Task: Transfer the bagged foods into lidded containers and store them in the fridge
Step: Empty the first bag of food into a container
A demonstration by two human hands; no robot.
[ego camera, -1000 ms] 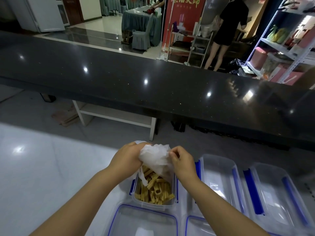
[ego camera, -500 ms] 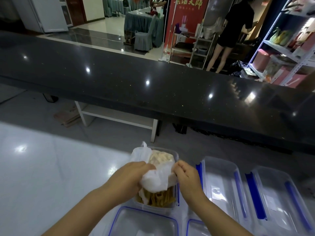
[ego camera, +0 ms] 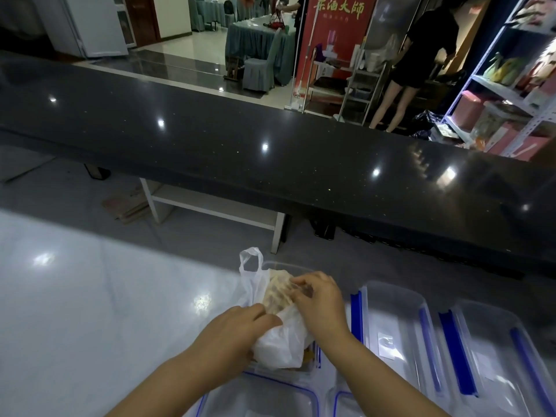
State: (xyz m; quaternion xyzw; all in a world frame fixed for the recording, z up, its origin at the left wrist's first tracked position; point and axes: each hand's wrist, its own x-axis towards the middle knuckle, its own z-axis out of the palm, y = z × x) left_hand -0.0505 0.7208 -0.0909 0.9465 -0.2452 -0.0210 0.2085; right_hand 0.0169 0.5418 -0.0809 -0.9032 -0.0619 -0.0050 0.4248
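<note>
A thin white plastic bag (ego camera: 278, 346) holding pale yellow strips of food lies over a clear container (ego camera: 310, 361) near the white counter's front. My left hand (ego camera: 233, 332) grips the bag's near side. At the bag's far end, my right hand (ego camera: 320, 299) pinches it where the food shows through. One bag handle (ego camera: 249, 261) sticks up behind. Most of the container and the food strips in it is hidden under the bag.
Two clear lids with blue clips (ego camera: 397, 335) (ego camera: 496, 356) lie to the right; two more clear containers (ego camera: 255, 401) (ego camera: 355, 404) sit at the bottom edge. A long black counter (ego camera: 270, 164) runs across behind. A person stands far off near shelves (ego camera: 511, 85).
The bag was held bunched above the container of strips; both hands have lowered it and turned it over, so it now lies on the container with a handle sticking up.
</note>
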